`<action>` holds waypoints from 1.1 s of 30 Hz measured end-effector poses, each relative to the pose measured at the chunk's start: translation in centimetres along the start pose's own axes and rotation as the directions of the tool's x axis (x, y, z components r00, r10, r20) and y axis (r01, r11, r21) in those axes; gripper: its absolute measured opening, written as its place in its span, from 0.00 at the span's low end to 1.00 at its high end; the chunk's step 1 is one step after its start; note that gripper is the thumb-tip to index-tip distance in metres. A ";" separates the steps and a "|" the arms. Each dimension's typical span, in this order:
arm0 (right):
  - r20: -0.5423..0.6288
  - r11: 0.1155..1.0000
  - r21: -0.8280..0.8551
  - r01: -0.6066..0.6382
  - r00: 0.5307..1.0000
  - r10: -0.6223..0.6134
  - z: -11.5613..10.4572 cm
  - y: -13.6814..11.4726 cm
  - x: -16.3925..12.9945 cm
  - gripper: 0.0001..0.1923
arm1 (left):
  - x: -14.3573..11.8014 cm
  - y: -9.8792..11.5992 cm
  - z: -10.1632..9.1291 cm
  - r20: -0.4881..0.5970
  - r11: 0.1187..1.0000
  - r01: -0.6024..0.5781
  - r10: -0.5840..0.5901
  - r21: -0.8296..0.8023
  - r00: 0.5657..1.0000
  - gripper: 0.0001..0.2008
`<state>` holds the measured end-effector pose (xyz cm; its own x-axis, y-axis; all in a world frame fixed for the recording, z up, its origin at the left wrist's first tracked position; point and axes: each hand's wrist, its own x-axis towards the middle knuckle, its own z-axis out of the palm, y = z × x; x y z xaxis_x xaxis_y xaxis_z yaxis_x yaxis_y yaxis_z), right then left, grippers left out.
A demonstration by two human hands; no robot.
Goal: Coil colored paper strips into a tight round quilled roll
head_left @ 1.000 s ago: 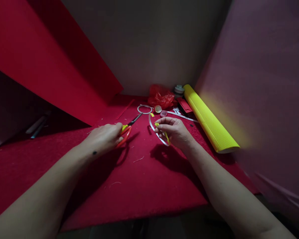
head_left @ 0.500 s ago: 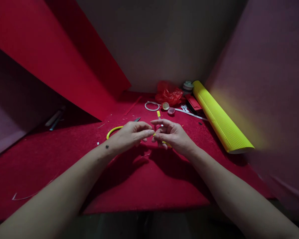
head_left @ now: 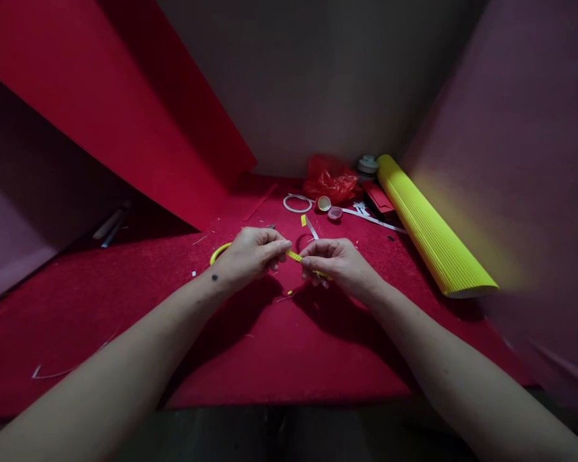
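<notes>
A short yellow corrugated paper strip is stretched between my two hands above the red table. The fingertips of my left hand pinch its left end. My right hand pinches the other end between thumb and forefinger. A pointed metal blade juts up beyond the right fingers, and a yellow handle shows beneath them; both look like parts of scissors, mostly hidden by the hand. Behind my left wrist curves another tool's yellow handle. Small yellow scraps lie below and beyond the hands.
At right lies a yellow corrugated roll. Toward the back are a red plastic bag, a white ring coil, two small round pieces, a lidded jar and white strips. A large red sheet leans at left.
My hands have moved slightly apart, and the yellow strip now shows between them. A small yellow scrap now lies on the table below. The blade by my right hand has come into view.
</notes>
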<state>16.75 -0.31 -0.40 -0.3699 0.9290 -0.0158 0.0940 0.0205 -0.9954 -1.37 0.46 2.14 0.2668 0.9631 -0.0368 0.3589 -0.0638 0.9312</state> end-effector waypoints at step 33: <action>-0.007 0.998 0.060 0.033 0.999 -0.032 -0.1 0.3 0.2 0.07 | -0.4 0.0 0.4 -0.039 0.994 0.009 -0.013 -0.108 0.999 0.05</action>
<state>16.77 -0.05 -0.70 -0.3661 0.9304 0.0169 0.0265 0.0285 -0.9992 -1.17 -0.03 1.99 0.2272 0.9732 -0.0347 0.2625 -0.0269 0.9645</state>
